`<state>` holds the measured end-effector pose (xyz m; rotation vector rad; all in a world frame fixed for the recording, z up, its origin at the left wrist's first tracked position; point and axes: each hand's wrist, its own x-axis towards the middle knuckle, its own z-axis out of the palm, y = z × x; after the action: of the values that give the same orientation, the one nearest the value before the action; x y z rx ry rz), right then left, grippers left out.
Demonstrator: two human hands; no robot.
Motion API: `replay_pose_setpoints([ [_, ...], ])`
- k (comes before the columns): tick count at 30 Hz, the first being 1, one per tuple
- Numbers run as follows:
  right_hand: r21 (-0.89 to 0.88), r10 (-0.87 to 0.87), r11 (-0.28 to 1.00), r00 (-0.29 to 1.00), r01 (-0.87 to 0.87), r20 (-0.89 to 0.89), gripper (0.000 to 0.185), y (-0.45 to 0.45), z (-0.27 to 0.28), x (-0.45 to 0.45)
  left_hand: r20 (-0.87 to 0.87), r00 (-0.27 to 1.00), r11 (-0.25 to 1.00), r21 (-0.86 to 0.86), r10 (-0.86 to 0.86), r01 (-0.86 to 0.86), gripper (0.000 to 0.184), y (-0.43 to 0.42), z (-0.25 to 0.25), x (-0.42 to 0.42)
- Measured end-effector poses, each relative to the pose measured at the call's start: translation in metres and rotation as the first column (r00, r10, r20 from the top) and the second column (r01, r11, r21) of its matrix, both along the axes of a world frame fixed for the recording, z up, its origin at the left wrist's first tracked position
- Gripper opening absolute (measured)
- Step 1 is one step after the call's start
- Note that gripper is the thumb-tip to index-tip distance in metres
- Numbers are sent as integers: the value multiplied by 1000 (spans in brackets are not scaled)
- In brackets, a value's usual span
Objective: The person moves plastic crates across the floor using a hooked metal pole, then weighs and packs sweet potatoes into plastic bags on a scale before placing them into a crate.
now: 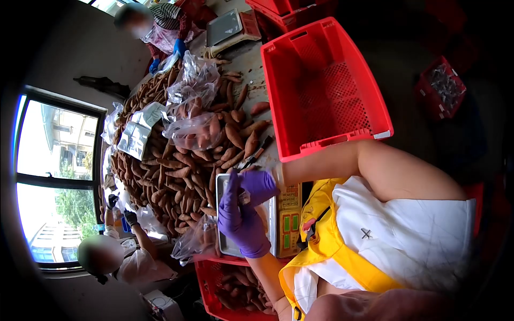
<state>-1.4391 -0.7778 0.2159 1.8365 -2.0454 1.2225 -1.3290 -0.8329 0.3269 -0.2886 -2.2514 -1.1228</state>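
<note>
My right hand [258,184], in a purple glove, comes in from above and is bent against my left hand. Its fingers are closed; a small pale spot shows between the hands, too small to name. My left hand [243,230], also purple-gloved, reaches up from below with its fingers stretched out. Both hands touch each other above a weighing scale [289,249] with a metal pan and a yellow panel. Beyond them spreads a big heap of sweet potatoes [176,179]. A clear plastic bag [197,239] lies just beside my left hand.
A large red crate [332,101] stands beside my right arm. Another red crate [206,289] holds sweet potatoes. Clear bags [193,77] lie on the heap. Two co-workers, one with blue gloves [179,47] and one with dark gloves [130,217], stand around it. A second scale [225,29] is farther off.
</note>
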Motion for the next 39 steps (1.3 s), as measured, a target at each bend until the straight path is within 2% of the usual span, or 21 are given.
replay_pose_setpoints([
  [1,279,-73,954,987,112,-145,33,17,18,-13,138,990,982,181,34,-59,47,10,14,2],
  [2,92,-125,983,947,159,-295,30,45,35,-25,55,997,994,94,57,-62,49,7,22,2],
  [4,54,-426,904,904,425,31,24,87,32,-61,60,993,946,305,100,-114,49,-1,15,12],
  [6,14,-491,829,715,559,498,30,118,-29,-119,117,973,892,390,199,-230,43,-6,2,26],
  [8,-4,-448,703,447,711,774,34,156,-66,-154,451,867,800,429,212,-419,36,-20,-23,43],
  [11,269,-565,573,136,774,814,37,207,-160,-191,550,818,743,475,168,-472,30,-10,-43,57],
  [14,647,-750,504,-81,573,656,43,249,-292,-217,589,798,713,504,129,-487,29,-12,-60,67],
  [16,803,-832,518,-43,294,553,48,270,-393,-227,678,727,686,478,109,-548,28,-17,-65,70],
  [17,872,-895,434,-4,227,446,46,263,-397,-217,692,712,672,473,118,-570,28,-19,-65,70],
  [20,929,-966,247,144,277,214,43,228,-384,-204,702,697,623,481,147,-617,28,-28,-66,76],
  [22,848,-977,202,164,490,138,44,200,-356,-217,704,690,591,488,167,-642,28,-35,-69,82],
  [24,533,-940,334,229,777,254,47,156,-301,-240,728,652,551,461,214,-695,28,-36,-69,86],
  [25,354,-743,592,321,724,587,48,128,-224,-243,731,642,522,463,233,-716,28,-36,-71,89],
  [27,61,-609,699,548,713,573,62,57,-112,-241,739,617,488,447,271,-750,28,-33,-73,93],
  [30,-219,-486,826,852,520,193,108,-48,-24,-230,748,605,421,473,273,-774,29,-28,-79,97],
  [32,-97,-552,820,824,564,126,122,-118,-5,-233,730,613,426,472,301,-772,30,-21,-70,96],
  [33,8,-581,814,814,581,24,119,-147,-1,-240,731,600,407,465,324,-786,30,-19,-70,100],
  [34,120,-424,906,868,407,257,85,-175,-13,-255,723,613,394,488,317,-779,30,-16,-69,104],
  [35,259,-371,914,904,314,211,63,-199,-4,-251,713,628,387,509,311,-769,30,-16,-68,111],
  [37,288,-287,934,925,212,250,39,-240,10,-242,698,610,361,495,376,-790,30,-16,-70,122],
  [39,44,-176,983,868,176,464,31,-249,18,-223,694,594,323,499,407,-804,30,-16,-77,135],
])
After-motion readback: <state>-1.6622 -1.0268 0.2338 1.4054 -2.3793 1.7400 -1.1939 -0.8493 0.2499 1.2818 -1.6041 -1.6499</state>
